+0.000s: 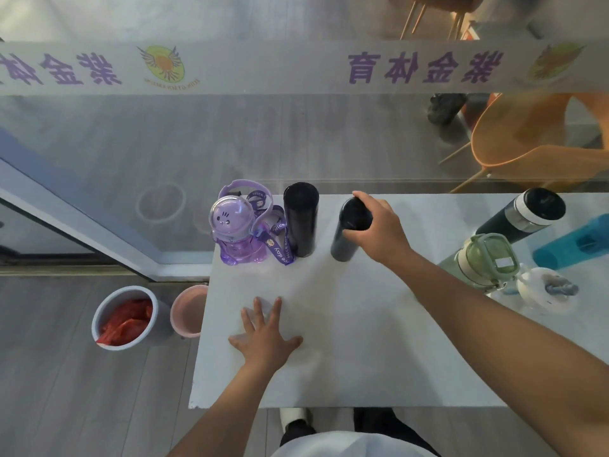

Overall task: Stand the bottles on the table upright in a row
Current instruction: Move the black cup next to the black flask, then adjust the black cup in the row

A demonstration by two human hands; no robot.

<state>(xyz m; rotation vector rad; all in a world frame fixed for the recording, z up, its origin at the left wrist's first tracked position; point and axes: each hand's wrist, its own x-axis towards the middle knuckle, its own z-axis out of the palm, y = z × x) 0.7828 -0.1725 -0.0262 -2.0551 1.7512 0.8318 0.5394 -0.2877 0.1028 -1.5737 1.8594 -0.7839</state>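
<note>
On the white table (346,374), a purple see-through bottle (232,227) with a strap stands upright at the far left corner. Right beside it stands a black bottle (300,222). A second black bottle (346,239) stands a little further right, and my right hand (379,225) grips its top. My left hand (263,334) lies flat on the table, fingers spread, holding nothing. At the right, a dark bottle with a white band (524,212), a teal bottle (576,242), a green-lidded bottle (478,262) and a small white bottle (547,288) lie on their sides.
A glass wall with purple lettering rises just behind the table's far edge. On the floor to the left stand a grey bin (125,318) with red contents and a pink bin (189,311). Orange chairs (527,153) sit behind the glass.
</note>
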